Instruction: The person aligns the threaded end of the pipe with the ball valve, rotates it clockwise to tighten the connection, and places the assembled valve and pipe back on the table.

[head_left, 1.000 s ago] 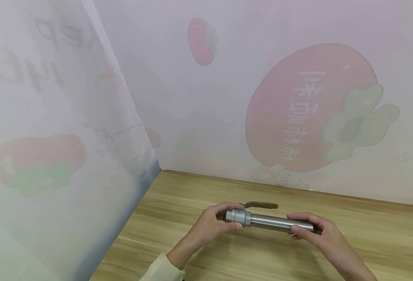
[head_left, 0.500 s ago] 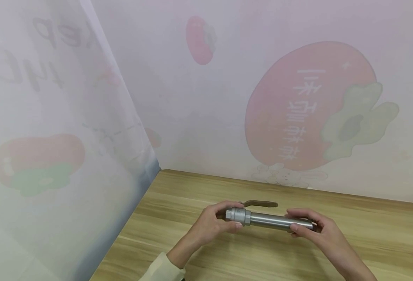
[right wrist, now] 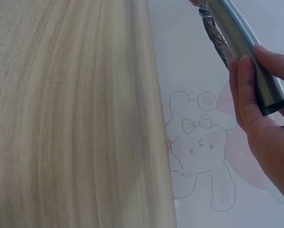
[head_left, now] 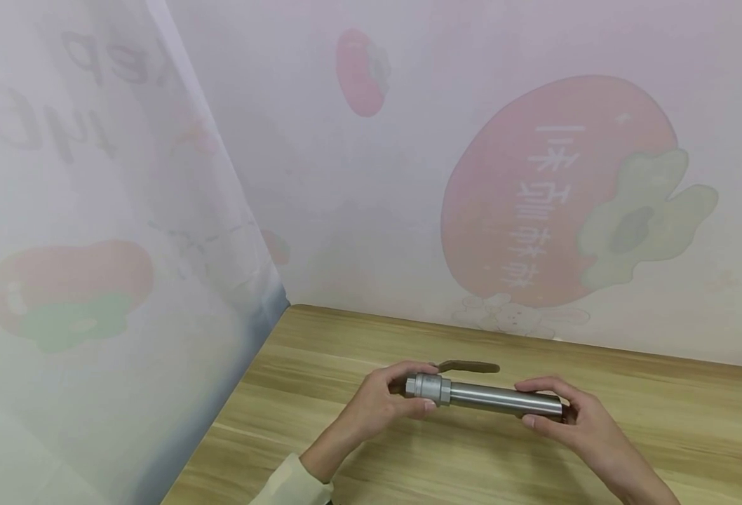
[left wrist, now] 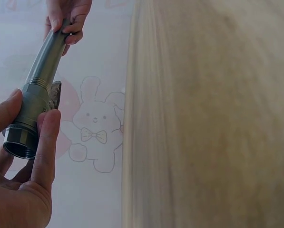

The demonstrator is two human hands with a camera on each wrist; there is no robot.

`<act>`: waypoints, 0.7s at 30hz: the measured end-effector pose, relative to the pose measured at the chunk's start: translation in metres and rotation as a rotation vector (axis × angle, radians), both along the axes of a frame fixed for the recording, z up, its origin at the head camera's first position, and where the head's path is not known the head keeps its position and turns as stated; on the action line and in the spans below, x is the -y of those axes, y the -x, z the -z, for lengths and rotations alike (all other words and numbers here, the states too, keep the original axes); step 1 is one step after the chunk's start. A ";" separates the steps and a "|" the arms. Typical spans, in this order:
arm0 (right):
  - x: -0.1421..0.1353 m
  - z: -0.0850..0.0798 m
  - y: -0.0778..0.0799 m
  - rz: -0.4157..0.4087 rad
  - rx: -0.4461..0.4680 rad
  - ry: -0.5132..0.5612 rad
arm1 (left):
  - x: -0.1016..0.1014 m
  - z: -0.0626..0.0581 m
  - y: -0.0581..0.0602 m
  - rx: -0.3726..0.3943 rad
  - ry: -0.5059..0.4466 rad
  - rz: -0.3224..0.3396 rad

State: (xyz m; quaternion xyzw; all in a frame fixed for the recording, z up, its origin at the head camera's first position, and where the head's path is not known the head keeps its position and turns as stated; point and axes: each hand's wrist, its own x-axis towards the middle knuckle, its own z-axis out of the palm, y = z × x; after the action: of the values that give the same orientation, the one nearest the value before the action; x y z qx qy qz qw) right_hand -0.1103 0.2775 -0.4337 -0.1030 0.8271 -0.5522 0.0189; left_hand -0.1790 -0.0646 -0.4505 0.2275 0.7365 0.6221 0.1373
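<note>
A silver ball valve (head_left: 430,389) with a lever handle (head_left: 470,366) is joined to a straight steel pipe (head_left: 494,398), held level above the table. My left hand (head_left: 377,403) grips the valve body, thumb on the near side and fingers on the far side. At the pipe's free right end, my right hand (head_left: 576,414) holds it between thumb and fingers. Some thread shows at the joint (left wrist: 38,84) in the left wrist view, and the valve's open threaded end (left wrist: 20,148) faces the camera. In the right wrist view the pipe's hollow end (right wrist: 275,105) shows beside the palm.
A wood-grain table (head_left: 295,351) lies beneath the hands. Behind it hangs a pale curtain (head_left: 320,161) with printed fruit and a rabbit. Another curtain (head_left: 93,210) hangs along the table's left edge.
My right thumb has slid from the pipe's upper face to its near lower side, so the hand's hold has turned slightly around the pipe. The left hand and valve look still.
</note>
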 end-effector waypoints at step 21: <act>-0.003 -0.001 0.002 0.020 0.088 0.015 | 0.000 -0.001 -0.001 0.001 -0.001 0.002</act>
State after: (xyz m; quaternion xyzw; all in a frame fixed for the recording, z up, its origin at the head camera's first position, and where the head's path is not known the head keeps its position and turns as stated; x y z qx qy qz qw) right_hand -0.1120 0.2802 -0.4327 -0.0704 0.8222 -0.5627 0.0492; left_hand -0.1777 -0.0642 -0.4493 0.2281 0.7357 0.6226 0.1381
